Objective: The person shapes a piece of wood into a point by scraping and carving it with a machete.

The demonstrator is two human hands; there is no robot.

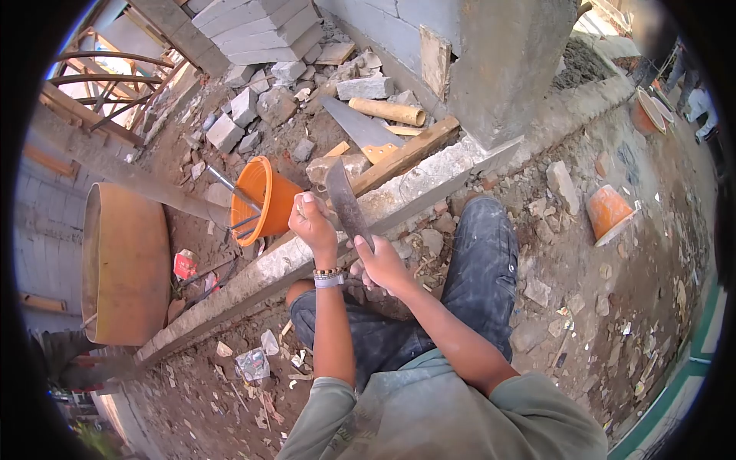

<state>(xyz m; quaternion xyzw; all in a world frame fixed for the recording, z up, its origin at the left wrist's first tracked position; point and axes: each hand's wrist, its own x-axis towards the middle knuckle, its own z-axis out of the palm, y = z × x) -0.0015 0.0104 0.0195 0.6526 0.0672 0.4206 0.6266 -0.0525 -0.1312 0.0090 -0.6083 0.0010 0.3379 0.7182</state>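
My right hand (381, 266) is wrapped around the hidden handle of a machete (346, 201). Its broad dark blade points up and slightly left, passing just right of my other hand. My left hand (312, 224), with a beaded bracelet and a grey band at the wrist, is closed in front of the orange bucket (266, 201). What its fingers hold, if anything, I cannot make out. The bucket lies tipped, with a metal tube (230, 186) sticking out of its mouth. Beyond the blade, a handsaw (356, 126) rests on the rubble.
A low concrete beam (268, 268) crosses in front of my knees, with a timber (406, 157) along its far side. Broken blocks (244, 107) and a bamboo piece (387, 111) lie beyond. A curved tan sheet (130, 264) stands left; another orange bucket (608, 211) sits right.
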